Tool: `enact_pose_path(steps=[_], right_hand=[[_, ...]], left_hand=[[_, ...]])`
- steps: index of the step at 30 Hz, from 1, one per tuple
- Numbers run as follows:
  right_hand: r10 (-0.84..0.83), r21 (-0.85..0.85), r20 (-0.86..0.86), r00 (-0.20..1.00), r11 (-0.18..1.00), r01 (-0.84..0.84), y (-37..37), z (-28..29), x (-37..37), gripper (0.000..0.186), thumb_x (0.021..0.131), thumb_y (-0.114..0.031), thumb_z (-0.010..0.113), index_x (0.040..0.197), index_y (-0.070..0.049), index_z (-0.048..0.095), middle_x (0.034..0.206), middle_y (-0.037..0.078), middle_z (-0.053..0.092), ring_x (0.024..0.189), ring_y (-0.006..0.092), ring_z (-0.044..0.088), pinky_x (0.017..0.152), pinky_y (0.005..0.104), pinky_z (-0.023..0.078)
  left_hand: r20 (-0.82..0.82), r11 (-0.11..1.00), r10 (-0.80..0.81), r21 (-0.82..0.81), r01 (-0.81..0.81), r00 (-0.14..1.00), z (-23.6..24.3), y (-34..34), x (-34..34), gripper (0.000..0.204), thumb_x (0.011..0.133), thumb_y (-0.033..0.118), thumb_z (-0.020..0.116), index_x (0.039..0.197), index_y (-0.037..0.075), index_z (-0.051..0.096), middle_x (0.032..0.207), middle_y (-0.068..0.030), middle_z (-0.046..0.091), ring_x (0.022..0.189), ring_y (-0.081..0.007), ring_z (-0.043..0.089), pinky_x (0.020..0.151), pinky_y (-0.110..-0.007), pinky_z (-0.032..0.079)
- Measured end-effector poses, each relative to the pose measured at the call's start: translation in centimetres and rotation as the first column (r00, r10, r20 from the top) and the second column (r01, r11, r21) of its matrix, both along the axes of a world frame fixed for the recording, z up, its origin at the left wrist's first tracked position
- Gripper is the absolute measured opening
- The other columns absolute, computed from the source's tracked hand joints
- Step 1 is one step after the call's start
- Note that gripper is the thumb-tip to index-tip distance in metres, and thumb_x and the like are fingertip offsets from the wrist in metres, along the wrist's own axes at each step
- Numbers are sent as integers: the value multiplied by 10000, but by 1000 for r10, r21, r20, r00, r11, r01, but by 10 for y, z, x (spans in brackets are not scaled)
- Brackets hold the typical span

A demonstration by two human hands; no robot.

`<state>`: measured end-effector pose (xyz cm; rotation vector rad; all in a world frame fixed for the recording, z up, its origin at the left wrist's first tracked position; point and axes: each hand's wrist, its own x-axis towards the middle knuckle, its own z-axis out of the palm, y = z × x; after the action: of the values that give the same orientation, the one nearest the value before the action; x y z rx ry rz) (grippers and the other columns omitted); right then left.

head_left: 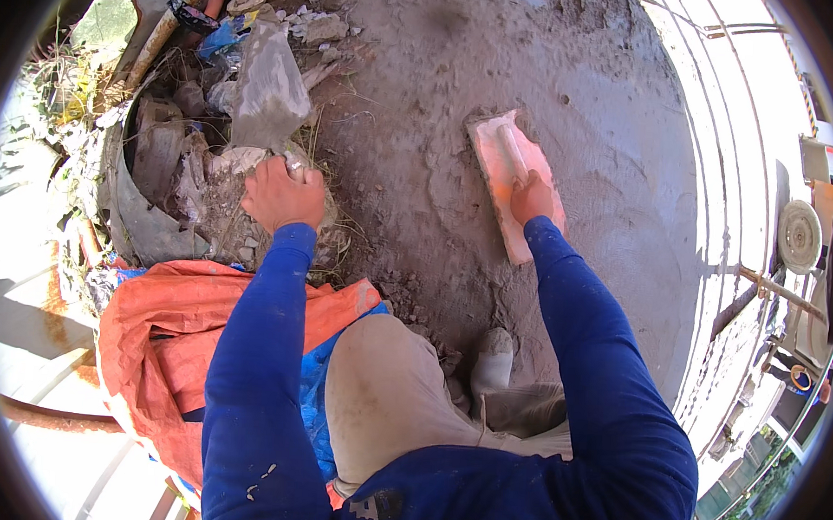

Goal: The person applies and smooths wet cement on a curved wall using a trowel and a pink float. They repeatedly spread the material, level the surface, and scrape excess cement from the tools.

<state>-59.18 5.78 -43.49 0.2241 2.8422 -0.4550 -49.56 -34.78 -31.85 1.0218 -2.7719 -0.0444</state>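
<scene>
- Curved grey sheet-metal wall (144, 225) rings rubble, prob. keeping it together.
- Crumpled orange-red plastic tarp (177, 315) lies beside L knee, maybe out of the way of wet mix.
- L hand (285, 194), over rubble, looks closed on handle (mostly hidden) of grey, tapered metal trowel (270, 91); blade points away, prob. b/c that keeps fingers clear.
- Pinkish-red rectangular float (501, 189) lies flat on wet grey cement floor (413, 130), prob. for even contact.
- R hand (533, 200) wraps float's handle toward its near end, prob. for easy reach w/ arm outstretched.

Wet cement (623, 223) and rubble (322, 29) show this is a building site.
</scene>
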Motion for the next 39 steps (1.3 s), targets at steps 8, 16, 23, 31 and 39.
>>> enact_pose_path(steps=[8, 16, 23, 31, 39], right_hand=[[0, -24, 91, 996, 1000, 2, 47, -15, 113, 309, 993, -328, 660, 1106, -50, 585, 1002, 299, 736, 964, 514, 710, 855, 606, 550], [-51, -49, -70, 996, 998, 48, -34, 1, -64, 351, 993, -342, 654, 1096, -7, 634, 1040, 311, 737, 1014, 499, 710, 895, 568, 565], [40, -233, -78, 996, 971, -58, -19, 14, 70, 339, 978, -339, 659, 1073, -16, 614, 911, 349, 694, 903, 562, 670, 787, 623, 512], [163, -293, 135, 977, 949, -118, -105, 16, 120, 341, 1000, -345, 644, 1124, -31, 599, 940, 311, 718, 910, 513, 695, 810, 606, 528], [122, -185, 124, 985, 978, -98, -112, 6, -8, 373, 1001, -335, 642, 1200, -21, 614, 1044, 289, 744, 1019, 476, 715, 885, 567, 560]], left_hand=[[-33, 1000, -18, 9, 19, 999, -4, 0, -1, 427, 777, 386, 713, 1113, 122, 693, 1193, -63, 663, 1177, -322, 579, 962, -541, 414], [-1, 999, -13, 43, 13, 1000, -2, 2, -5, 401, 781, 385, 713, 1083, 123, 685, 1186, -59, 653, 1172, -321, 573, 935, -527, 414], [4, 997, -11, 74, 11, 1000, 6, 0, -3, 407, 770, 379, 720, 1082, 122, 668, 1187, -65, 650, 1177, -323, 571, 947, -538, 412], [-75, 999, -49, 17, 51, 996, -3, 1, 2, 396, 764, 362, 717, 1071, 117, 665, 1158, -69, 643, 1154, -323, 569, 941, -536, 408], [25, 999, -7, 53, 6, 1000, 9, 3, -3, 422, 782, 368, 709, 1115, 111, 669, 1190, -76, 660, 1183, -328, 571, 958, -540, 416]])
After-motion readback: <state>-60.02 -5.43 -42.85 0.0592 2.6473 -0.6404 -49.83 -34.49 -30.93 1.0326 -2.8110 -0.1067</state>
